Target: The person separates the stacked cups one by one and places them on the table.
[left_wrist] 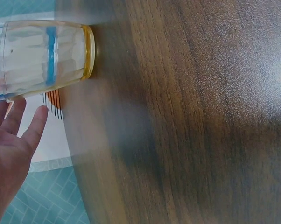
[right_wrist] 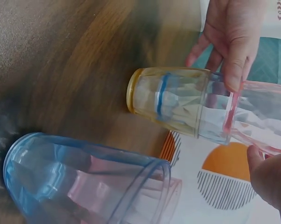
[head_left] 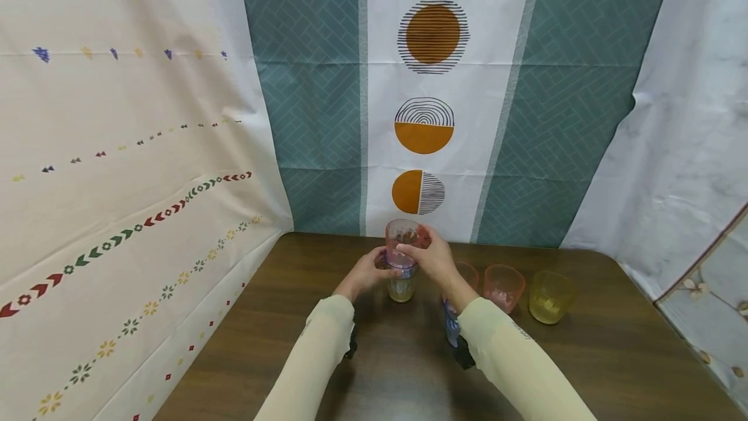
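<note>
A yellow clear cup stands upright on the table, with a blue clear cup nested in its mouth. My left hand holds the blue cup near its rim, thumb on the near side and fingers round the far side. Above them, my right hand grips a pink clear cup by its side. The base of this pink cup sits at the blue cup's rim; how deep it goes in is hard to tell. In the left wrist view the left hand shows beside the yellow cup.
Right of the stack, partly behind my right forearm, are another blue cup and a pink cup. Farther right stand one more pink cup and a yellow cup. Patterned cloth hangs behind the brown table.
</note>
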### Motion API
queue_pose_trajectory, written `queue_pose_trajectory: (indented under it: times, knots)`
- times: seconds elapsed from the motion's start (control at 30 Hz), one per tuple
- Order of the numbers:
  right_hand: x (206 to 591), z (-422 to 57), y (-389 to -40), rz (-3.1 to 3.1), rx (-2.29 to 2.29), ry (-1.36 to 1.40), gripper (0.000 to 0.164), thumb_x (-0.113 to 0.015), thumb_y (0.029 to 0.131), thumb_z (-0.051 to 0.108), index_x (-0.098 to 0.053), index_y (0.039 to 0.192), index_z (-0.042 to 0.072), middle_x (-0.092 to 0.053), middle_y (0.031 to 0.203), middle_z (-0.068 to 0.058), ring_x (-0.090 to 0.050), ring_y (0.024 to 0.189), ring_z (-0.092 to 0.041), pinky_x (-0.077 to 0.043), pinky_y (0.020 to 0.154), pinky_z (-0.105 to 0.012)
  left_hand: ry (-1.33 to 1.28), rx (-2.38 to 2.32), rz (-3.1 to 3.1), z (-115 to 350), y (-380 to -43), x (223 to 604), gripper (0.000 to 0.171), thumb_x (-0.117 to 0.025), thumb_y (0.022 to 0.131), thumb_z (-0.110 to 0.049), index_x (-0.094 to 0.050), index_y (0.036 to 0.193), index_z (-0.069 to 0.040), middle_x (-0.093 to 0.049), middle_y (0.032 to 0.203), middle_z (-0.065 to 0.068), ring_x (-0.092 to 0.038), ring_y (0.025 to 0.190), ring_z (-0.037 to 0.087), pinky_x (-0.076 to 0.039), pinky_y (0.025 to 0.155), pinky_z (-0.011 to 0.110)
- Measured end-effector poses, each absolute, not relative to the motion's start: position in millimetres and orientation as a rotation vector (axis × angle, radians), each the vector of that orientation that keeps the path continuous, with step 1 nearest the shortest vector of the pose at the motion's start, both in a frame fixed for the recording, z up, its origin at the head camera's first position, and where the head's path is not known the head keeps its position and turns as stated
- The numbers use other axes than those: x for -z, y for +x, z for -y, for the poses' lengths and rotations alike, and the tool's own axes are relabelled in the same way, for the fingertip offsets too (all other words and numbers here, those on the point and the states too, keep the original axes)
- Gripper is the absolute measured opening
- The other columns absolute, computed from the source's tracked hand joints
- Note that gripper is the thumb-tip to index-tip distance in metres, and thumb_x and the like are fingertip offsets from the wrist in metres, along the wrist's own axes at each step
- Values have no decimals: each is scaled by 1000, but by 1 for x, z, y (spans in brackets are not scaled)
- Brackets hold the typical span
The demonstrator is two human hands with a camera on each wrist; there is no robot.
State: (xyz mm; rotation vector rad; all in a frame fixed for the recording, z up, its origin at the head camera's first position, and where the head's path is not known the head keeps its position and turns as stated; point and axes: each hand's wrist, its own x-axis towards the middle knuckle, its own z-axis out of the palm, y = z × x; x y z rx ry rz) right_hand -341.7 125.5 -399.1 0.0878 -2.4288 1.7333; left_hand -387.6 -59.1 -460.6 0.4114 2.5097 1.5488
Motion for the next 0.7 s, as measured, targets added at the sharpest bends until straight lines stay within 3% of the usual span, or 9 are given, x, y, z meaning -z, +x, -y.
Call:
queue_pose_trajectory:
  times: [0.7]
  knots:
    - [389, -149, -327, 2365, -1834, 217, 85, -80, 85, 28, -33, 153, 6, -42, 151, -16, -44, 135, -36, -42, 106, -50, 401, -1540, -2518, 58, -386, 459, 83, -80, 83, -39, -39, 150, -10, -47, 149, 14, -45, 136, 32, -36, 111, 50]
